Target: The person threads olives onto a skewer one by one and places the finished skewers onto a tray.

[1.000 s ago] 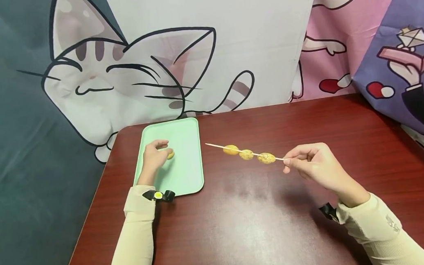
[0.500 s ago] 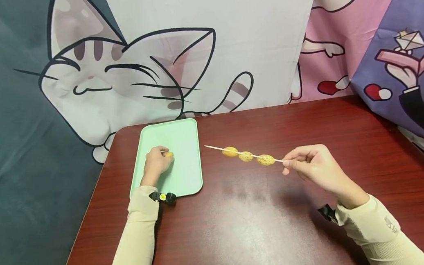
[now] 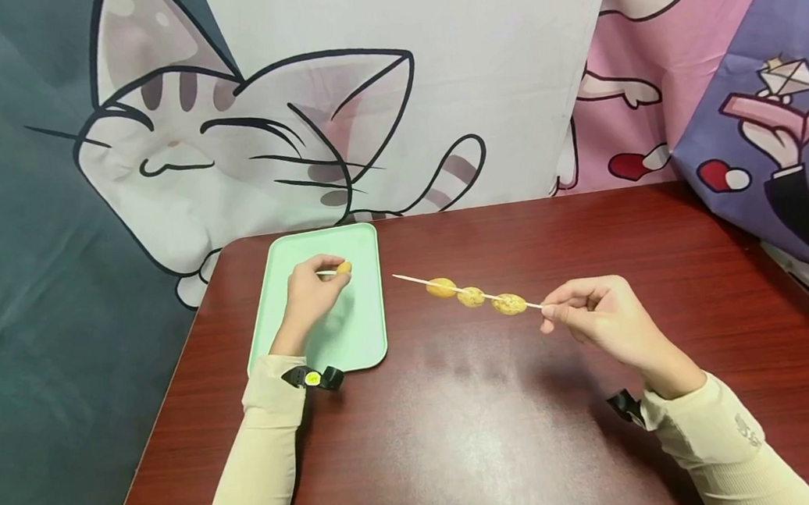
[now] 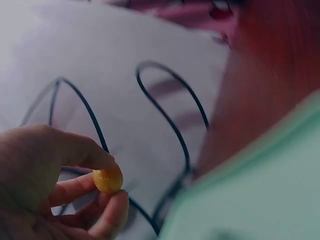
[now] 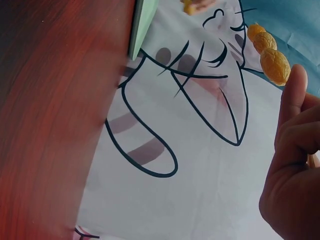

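Note:
In the head view my right hand (image 3: 596, 325) pinches the bare end of a thin wooden skewer (image 3: 409, 279), held above the table and pointing left. Threaded on it are three speckled yellow oval pieces of food (image 3: 509, 304), with small gaps between them. The right wrist view shows the same yellow pieces (image 5: 274, 66) beyond the index finger. Over the green tray, my left hand (image 3: 311, 294) pinches a small rounded yellow piece (image 3: 344, 267) between thumb and fingers. Up close in the left wrist view, this yellow piece (image 4: 108, 179) looks glossy; the fingers cover part of it.
A pale green tray (image 3: 354, 342) with a raised rim lies at the back left of the dark red wooden table (image 3: 474, 435). Behind the table hangs a cloth backdrop (image 3: 505, 81) printed with cartoon cats.
My left hand took hold of the small yellow piece on the tray, then lifted it and moved slightly away and to the right. The right hand with the skewer has hardly moved.

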Motion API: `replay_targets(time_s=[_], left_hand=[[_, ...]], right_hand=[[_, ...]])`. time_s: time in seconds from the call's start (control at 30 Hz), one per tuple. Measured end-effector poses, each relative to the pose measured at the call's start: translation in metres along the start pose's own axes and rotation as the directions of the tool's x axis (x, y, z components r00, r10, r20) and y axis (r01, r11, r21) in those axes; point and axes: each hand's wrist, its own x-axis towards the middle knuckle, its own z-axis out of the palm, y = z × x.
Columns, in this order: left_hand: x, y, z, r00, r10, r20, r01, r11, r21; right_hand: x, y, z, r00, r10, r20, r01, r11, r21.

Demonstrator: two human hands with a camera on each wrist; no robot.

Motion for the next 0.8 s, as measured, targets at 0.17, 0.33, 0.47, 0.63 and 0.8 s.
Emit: replay_targets(time_s=[0.17, 0.33, 0.47, 0.63, 0.8], left_hand=[[-0.01, 0.034, 0.003, 0.998, 0.054, 0.038, -0.039, 0.945, -0.323], [-0.02, 0.053, 0.005, 0.992, 0.099, 0.084, -0.042, 0.855, -0.517], [-0.025, 0.059, 0.006, 0.982, 0.129, 0.141, -0.016, 0.792, -0.611], [-0.031, 0.063, 0.009, 0.959, 0.159, 0.237, 0.07, 0.673, -0.737], [-0.033, 0.066, 0.014, 0.931, 0.215, 0.296, 0.109, 0.609, -0.785]], right_hand=[[-0.004, -0.001, -0.002, 0.999, 0.031, -0.018, -0.031, 0.999, -0.019], [-0.007, -0.003, -0.005, 0.999, 0.041, -0.035, -0.042, 0.999, -0.026], [-0.009, -0.004, -0.007, 0.999, 0.035, -0.04, -0.036, 0.999, -0.028], [-0.009, -0.004, -0.009, 0.999, 0.028, -0.036, -0.029, 0.999, -0.016], [-0.01, -0.006, -0.012, 0.999, 0.025, -0.034, -0.026, 0.999, -0.029]])
